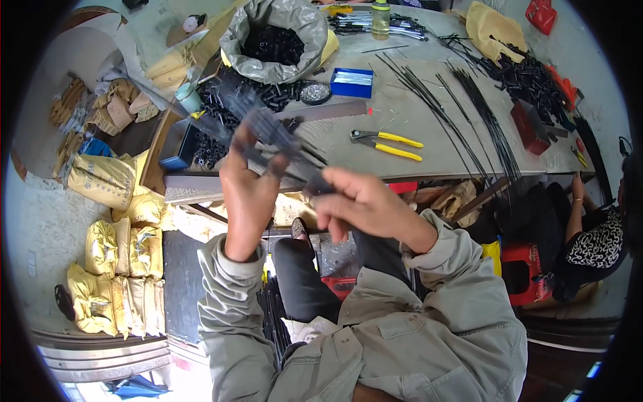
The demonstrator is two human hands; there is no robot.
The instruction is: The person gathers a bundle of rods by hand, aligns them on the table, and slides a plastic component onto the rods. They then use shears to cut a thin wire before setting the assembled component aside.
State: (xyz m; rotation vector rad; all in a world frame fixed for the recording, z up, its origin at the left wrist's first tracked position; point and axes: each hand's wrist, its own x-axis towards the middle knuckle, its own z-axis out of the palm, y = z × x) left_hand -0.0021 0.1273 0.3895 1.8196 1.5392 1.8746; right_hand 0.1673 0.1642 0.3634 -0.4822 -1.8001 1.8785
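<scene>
A dark bundle of thin black ribs [274,134], like part of an umbrella frame, slants across in front of me, smeared by motion. My left hand [251,187] is closed around its middle, fingers upward and partly blurred. My right hand [365,201] pinches its lower right end between thumb and curled fingers. Just beyond the hands, pliers with yellow handles [395,145] lie on the table, beside a flat metal bar [328,110]. Loose black plastic pieces [271,97] are heaped behind the bundle.
A grey sack [234,40] of black parts stands at the back, near a blue box [351,94] and a bottle [380,20]. Long black rods [485,114] lie at right by a dark red box [529,127]. Another person [593,241] sits at far right. Yellow sacks [107,248] are stacked at left.
</scene>
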